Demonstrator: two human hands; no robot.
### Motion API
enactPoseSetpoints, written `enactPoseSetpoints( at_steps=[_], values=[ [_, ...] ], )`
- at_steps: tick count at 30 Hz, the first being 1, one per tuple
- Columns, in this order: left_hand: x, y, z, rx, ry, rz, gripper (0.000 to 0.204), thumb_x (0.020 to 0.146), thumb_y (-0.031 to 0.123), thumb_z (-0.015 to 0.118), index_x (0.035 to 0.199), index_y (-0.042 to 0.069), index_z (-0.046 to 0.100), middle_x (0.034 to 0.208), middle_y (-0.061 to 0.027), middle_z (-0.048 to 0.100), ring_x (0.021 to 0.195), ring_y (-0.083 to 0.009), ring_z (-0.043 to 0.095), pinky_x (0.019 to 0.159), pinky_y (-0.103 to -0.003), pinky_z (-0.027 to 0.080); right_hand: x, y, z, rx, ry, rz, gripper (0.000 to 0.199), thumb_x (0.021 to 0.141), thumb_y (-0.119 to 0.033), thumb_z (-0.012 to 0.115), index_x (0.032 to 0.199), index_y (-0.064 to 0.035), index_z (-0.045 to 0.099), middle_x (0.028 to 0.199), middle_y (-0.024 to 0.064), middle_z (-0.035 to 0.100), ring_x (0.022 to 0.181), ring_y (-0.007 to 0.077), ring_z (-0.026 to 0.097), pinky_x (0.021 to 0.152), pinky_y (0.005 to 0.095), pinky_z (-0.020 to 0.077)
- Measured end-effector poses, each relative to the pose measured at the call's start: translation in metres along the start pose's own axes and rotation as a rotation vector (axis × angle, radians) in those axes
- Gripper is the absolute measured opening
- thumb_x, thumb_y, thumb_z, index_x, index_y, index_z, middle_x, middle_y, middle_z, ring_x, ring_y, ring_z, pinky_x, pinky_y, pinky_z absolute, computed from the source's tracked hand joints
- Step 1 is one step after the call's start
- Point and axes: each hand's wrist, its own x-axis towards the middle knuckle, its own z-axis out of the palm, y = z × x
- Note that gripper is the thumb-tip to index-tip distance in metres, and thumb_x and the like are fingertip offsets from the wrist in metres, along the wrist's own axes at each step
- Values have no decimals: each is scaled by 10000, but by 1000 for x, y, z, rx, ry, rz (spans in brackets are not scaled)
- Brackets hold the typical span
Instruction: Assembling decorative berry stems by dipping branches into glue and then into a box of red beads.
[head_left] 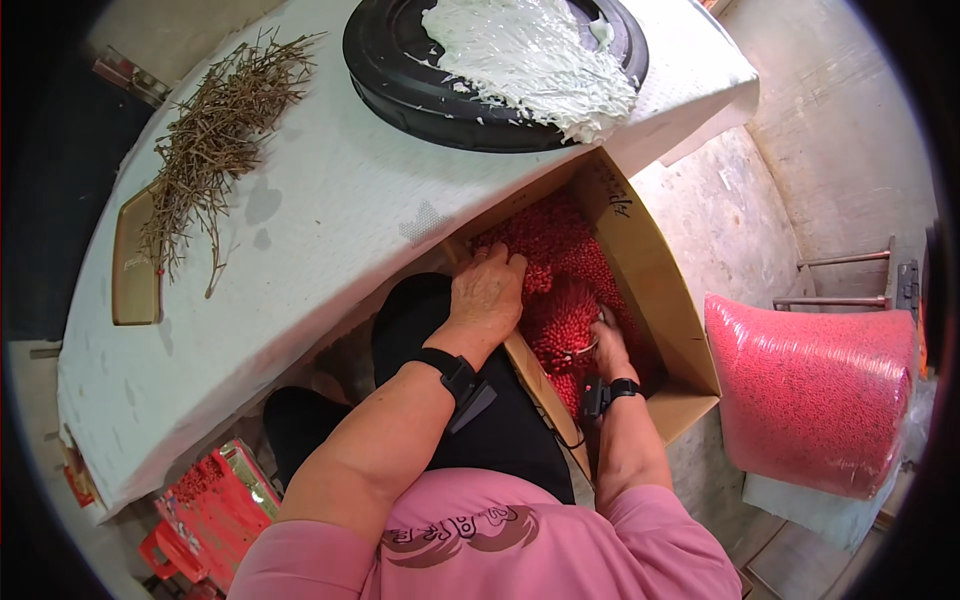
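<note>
A cardboard box stands at my lap, holding many small red bead-like pieces. My right hand is down inside it, its fingers closed at the side of a rounded bundle of red-tipped pieces. A thin pale band shows at the bundle's lower end. My left hand reaches over the near left wall of the box. Its fingers are curled at the red pieces; whatever they hold is hidden below them.
A white-covered table carries a black round tray with white paste, a heap of brown twigs and a shallow tan tray. A plastic-wrapped red bundle stands at right, a red plastic stool at lower left.
</note>
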Motion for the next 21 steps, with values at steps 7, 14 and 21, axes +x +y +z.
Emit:
enactPoseSetpoints(
  at_steps=[7, 14, 21],
  values=[
    [-2, 0, -3, -37, -8, -10, 56, 765, 46, 564, 810, 63, 592, 847, -126, 554, 858, -333, 584, 734, -440, 499, -70, -106, -3, 176, -284, -556, 620, 792, 21, 591, 1374, -117, 431, 1229, 59, 547, 1122, 167, 545, 905, 300, 502],
    [-3, -1, -3, -52, 15, -6, 67, 761, 41, 561, 814, 66, 596, 849, -123, 558, 855, -326, 586, 737, -439, 498, -89, -126, 31, -564, 181, -964, 660, 723, -102, 740, 1320, -121, 460, 1232, 165, 517, 1092, 289, 562, 904, 365, 496],
    [1, 1, 1, -56, -15, -4, 47, 767, 59, 568, 799, 68, 601, 867, -117, 560, 835, -323, 588, 732, -440, 496, 16, 13, 15, -772, 160, -277, 731, 693, -199, 776, 1336, -106, 442, 1233, 239, 532, 1091, 404, 550, 921, 443, 474]
  ],
)
